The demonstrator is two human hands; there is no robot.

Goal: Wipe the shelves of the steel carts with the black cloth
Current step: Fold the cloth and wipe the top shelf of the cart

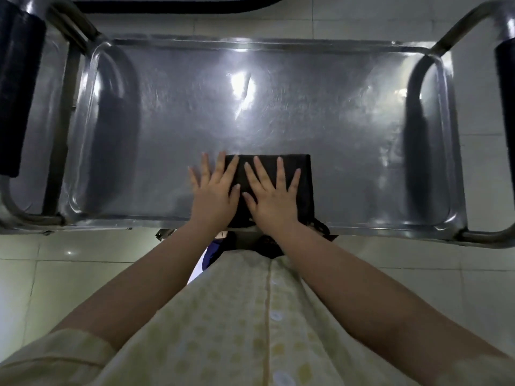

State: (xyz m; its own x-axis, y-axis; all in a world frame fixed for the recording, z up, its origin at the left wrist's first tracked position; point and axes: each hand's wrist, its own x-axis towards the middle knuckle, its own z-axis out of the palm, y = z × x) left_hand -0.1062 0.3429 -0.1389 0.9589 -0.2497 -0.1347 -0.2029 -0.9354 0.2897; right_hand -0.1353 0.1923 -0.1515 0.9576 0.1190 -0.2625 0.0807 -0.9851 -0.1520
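A folded black cloth (303, 176) lies flat on the top shelf (181, 121) of a steel cart, close to the near rim. My right hand (271, 195) presses down on the cloth with its fingers spread and straight. Beside it, my left hand (214, 190) also lies flat with straight fingers, partly on the cloth's left edge and partly on the bare steel. The two thumbs almost touch. The cloth's near edge is hidden under my wrists.
The shelf has a raised rim (111, 221) all round. Tubular steel handles with black grips stand at the left end (16, 87) and the right end (505, 87). Pale floor tiles (55, 274) surround the cart. My yellow patterned shirt (237, 316) fills the foreground.
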